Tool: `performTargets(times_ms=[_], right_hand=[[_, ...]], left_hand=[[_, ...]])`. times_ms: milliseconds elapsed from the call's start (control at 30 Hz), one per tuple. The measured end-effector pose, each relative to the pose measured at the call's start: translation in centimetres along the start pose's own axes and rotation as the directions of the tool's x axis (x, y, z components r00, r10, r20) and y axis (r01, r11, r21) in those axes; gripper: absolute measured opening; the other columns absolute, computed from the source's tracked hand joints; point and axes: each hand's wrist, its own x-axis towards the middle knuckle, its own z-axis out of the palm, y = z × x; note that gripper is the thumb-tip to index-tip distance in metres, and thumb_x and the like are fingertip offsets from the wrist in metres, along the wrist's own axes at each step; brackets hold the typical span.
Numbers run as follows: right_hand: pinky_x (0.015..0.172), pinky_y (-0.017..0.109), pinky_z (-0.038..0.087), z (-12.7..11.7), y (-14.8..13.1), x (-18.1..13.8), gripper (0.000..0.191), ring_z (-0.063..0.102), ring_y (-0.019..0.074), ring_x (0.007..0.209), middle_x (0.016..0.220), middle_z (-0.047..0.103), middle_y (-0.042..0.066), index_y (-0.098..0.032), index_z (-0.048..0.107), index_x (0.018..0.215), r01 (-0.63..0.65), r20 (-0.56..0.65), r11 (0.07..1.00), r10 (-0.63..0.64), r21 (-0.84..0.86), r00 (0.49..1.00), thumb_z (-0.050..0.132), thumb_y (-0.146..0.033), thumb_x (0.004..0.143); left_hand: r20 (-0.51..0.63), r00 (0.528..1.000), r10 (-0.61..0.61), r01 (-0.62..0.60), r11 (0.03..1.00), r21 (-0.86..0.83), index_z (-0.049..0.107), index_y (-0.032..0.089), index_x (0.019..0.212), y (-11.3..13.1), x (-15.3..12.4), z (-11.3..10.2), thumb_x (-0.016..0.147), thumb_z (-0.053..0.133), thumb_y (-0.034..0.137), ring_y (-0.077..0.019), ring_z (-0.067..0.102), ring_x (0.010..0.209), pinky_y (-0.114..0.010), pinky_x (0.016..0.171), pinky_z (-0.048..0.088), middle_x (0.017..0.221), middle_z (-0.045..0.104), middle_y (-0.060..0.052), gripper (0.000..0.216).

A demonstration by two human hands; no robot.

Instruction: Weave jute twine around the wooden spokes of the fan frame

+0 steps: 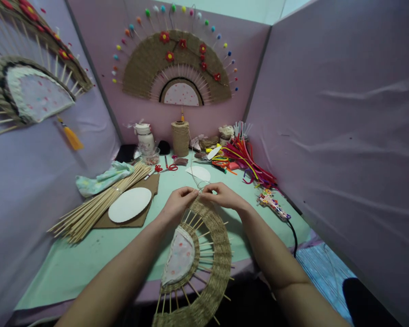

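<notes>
A half-round woven fan (204, 259) of jute twine on bamboo sticks, with a pale fabric centre, stands on edge between my forearms over the table's near edge. My left hand (179, 202) and my right hand (221, 195) meet at its far rim, each with fingers pinched on the thin jute twine (194, 175). That strand runs up toward a twine spool (180, 137) at the back of the table.
On the mint-green table (88, 259) lie a bundle of bamboo sticks (98, 206), a white oval card (129, 204) on brown cardboard, red scissors (165, 168), coloured pipe cleaners (247, 163) and a glue gun (272, 204). Finished fans hang on the pink partition walls.
</notes>
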Motion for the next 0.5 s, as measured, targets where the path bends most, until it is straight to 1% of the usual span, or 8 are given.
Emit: performTargets(times_ms=[100,200,333,433,500], right_hand=[[0.070,0.025,0.040,-0.86,0.35,-0.08,0.029,0.053,0.0136,0.073,0.077,0.064,0.002,-0.013,0.067,0.082,0.010,-0.059,1.000,-0.011,-0.028,0.998,0.055,-0.040,0.083],[0.067,0.025,0.041,-1.26,0.56,-0.37,0.027,0.053,0.0136,0.071,0.075,0.064,0.003,-0.014,0.067,0.080,0.032,-0.096,0.996,-0.040,-0.079,0.995,0.057,-0.038,0.083],[0.070,0.026,0.041,-1.05,0.47,-0.65,0.021,0.054,0.0145,0.073,0.077,0.065,0.004,-0.015,0.067,0.080,0.124,-0.124,0.973,-0.150,-0.194,0.981,0.058,-0.034,0.083],[0.076,0.030,0.039,-0.90,0.49,-0.76,0.017,0.054,0.0160,0.077,0.077,0.065,0.005,-0.018,0.068,0.081,0.187,-0.141,0.929,-0.242,-0.320,0.960,0.059,-0.032,0.083],[0.081,0.032,0.036,-0.87,0.55,-0.86,0.015,0.054,0.0170,0.079,0.077,0.066,0.005,-0.019,0.069,0.084,0.199,-0.163,0.903,-0.277,-0.380,0.947,0.059,-0.031,0.084]], left_hand=[[0.021,0.998,-0.065,0.067,0.995,-0.079,0.068,0.013,0.075,-0.04,0.15,-0.37,0.059,0.077,0.038,-0.0119,0.055,0.058,-0.024,0.058,0.041,0.066,0.064,-0.002,0.031],[0.018,0.996,-0.092,0.094,0.986,-0.139,0.070,0.012,0.076,0.08,0.21,-0.52,0.057,0.079,0.037,-0.0130,0.057,0.059,-0.024,0.059,0.043,0.068,0.067,-0.003,0.032],[0.004,0.996,-0.088,0.087,0.981,-0.172,0.071,0.013,0.080,0.01,0.28,-0.51,0.057,0.079,0.035,-0.0136,0.059,0.061,-0.025,0.061,0.045,0.071,0.069,-0.005,0.033],[0.009,0.994,-0.107,0.107,0.974,-0.201,0.070,0.012,0.080,-0.08,0.42,-0.61,0.058,0.079,0.034,-0.0127,0.059,0.059,-0.024,0.059,0.045,0.070,0.069,-0.004,0.032],[0.013,0.993,-0.114,0.114,0.968,-0.224,0.069,0.012,0.078,-0.09,0.55,-0.76,0.059,0.079,0.033,-0.0117,0.058,0.057,-0.023,0.058,0.045,0.067,0.067,-0.002,0.030]])
